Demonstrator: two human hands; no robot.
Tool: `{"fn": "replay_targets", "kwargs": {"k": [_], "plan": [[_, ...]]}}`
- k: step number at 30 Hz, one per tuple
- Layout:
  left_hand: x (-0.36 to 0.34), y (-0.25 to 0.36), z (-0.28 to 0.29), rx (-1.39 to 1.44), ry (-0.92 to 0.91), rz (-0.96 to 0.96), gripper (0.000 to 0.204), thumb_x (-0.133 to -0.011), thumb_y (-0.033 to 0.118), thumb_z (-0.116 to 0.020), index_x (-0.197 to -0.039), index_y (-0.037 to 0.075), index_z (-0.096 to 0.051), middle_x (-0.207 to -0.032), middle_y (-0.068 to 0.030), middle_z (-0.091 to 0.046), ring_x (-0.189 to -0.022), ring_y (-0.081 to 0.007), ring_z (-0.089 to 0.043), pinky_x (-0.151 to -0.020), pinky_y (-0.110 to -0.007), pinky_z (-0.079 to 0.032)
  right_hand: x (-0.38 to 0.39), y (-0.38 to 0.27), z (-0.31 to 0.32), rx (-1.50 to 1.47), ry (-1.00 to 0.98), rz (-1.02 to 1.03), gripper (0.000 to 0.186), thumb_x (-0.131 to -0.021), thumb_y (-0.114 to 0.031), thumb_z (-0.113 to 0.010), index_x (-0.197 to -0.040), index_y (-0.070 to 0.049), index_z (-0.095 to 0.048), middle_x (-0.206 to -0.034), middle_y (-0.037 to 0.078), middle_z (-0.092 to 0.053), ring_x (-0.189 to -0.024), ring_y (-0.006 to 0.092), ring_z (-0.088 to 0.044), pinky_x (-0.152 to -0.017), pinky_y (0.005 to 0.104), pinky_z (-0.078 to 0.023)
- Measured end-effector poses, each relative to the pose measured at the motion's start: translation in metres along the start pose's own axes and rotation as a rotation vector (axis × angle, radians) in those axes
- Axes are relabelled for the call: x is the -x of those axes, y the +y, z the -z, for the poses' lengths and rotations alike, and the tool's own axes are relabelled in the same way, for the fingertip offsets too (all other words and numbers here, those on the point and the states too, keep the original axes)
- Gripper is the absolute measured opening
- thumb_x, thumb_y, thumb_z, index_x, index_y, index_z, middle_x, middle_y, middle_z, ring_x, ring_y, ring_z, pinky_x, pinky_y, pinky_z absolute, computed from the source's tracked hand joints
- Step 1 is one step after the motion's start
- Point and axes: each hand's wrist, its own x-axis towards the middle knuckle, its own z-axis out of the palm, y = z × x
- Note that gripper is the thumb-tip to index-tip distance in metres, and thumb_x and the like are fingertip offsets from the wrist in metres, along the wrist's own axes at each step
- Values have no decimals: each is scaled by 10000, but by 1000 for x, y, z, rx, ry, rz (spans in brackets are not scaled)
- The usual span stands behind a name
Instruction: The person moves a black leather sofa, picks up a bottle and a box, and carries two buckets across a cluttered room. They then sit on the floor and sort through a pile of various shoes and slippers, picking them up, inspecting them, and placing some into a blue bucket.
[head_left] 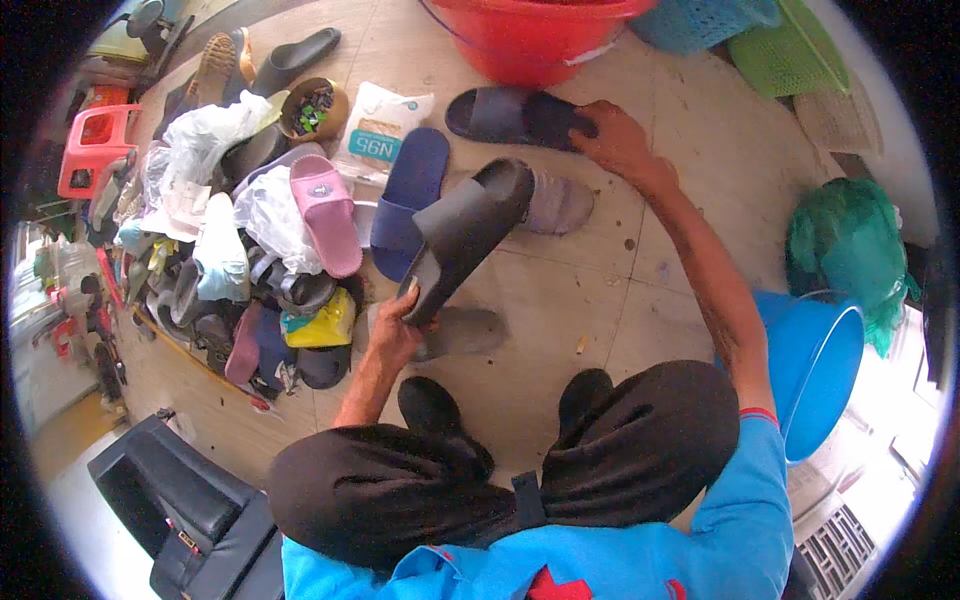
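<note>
My left hand is closed round the lower end of a dark gray slide sandal, held up at a slant over the floor. My right hand grips one end of a darker slide near a red bucket. A blue slide lies just left of the raised sandal. A grayish translucent item shows behind it, and another lies under my left hand. A white package lies above the blue slide.
A heap of footwear and plastic bags spreads to the left, near a red stool and a bowl. A black cushioned seat is at lower left. At right are a blue bucket, a green bag and plastic baskets.
</note>
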Motion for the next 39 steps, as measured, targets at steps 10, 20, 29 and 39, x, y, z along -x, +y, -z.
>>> {"fn": "replay_targets", "kwargs": {"k": [10,20,29,39], "plan": [[9,-16,-19,13,115,-107,365,-905,154,-651,-1225,20,-539,-1151,-100,-633,-1024,-247,-629,-907,-436,-508,-16,-15,-73,231,-23,140,630,-680,-354,-792,-1125,38,-580,-1213,270,-524,-1151,406,-527,-944,480,-484],[-2,-23,-24,-103,120,-97,339,-888,102,-664,-1197,26,-547,-1085,-90,-647,-918,-233,-654,-817,-423,-564,72,-3,-47,83,-188,-202,621,-709,-468,-702,-1017,66,-623,-927,261,-672,-886,417,-659,-794,520,-520],[-6,-29,-36,-370,105,62,337,-876,163,-707,-1140,-13,-591,-1015,-78,-666,-887,-176,-647,-771,-337,-561,122,-4,-69,-78,-69,-277,493,-796,-345,-639,-1107,20,-524,-901,247,-668,-791,410,-662,-672,507,-517],[-5,-39,-39,-405,58,69,392,-896,240,-702,-1164,-16,-573,-1043,-80,-653,-893,-184,-643,-750,-356,-577,158,-19,-100,-87,318,-129,308,-815,-240,-622,-1070,-68,-601,-875,161,-670,-730,361,-657,-618,466,-517]]}}
